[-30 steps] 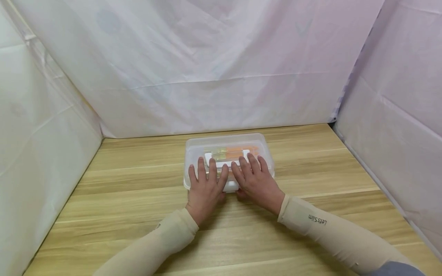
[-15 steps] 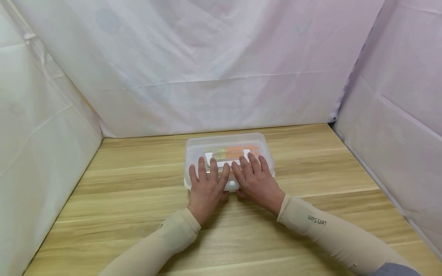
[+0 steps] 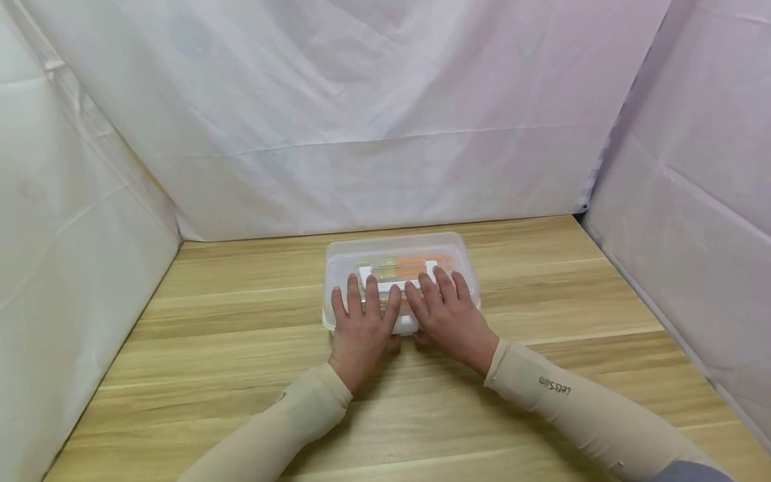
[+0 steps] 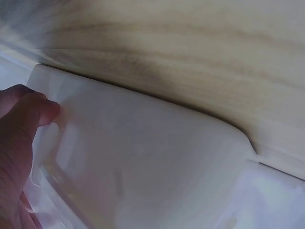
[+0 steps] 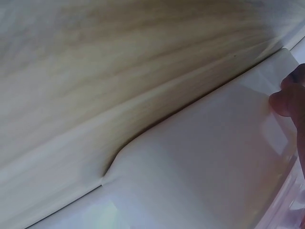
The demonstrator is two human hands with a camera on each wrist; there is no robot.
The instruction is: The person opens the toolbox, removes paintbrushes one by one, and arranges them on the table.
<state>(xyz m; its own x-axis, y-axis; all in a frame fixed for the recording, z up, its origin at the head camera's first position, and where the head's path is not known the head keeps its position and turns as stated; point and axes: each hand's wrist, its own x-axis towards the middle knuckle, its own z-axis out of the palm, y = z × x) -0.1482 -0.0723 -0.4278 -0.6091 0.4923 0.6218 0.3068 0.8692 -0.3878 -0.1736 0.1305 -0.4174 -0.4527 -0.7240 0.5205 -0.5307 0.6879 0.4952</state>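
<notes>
A clear lidded plastic box (image 3: 340, 264) with a white carrying handle (image 3: 391, 287) sits toward the back of the table. Orange and yellow-green long objects (image 3: 415, 263) show through its lid. My left hand (image 3: 360, 335) spreads its fingers over the front left of the lid, thumb down at the front side. My right hand (image 3: 454, 321) mirrors it on the right. Between them is a white front latch (image 3: 405, 325). In the left wrist view, the thumb (image 4: 46, 110) rests by the latch on the whitish front wall (image 4: 143, 138); the right thumb (image 5: 285, 101) does likewise in its view.
The box stands on a wood-grain table (image 3: 241, 335). A pale curtain (image 3: 361, 120) hangs behind the table, with pale sheets (image 3: 72, 234) at the left and right sides. The table's back right corner lies beyond the box.
Both hands keep their place on the lid. The box and left hand have shifted very slightly to the right; little else differs.
</notes>
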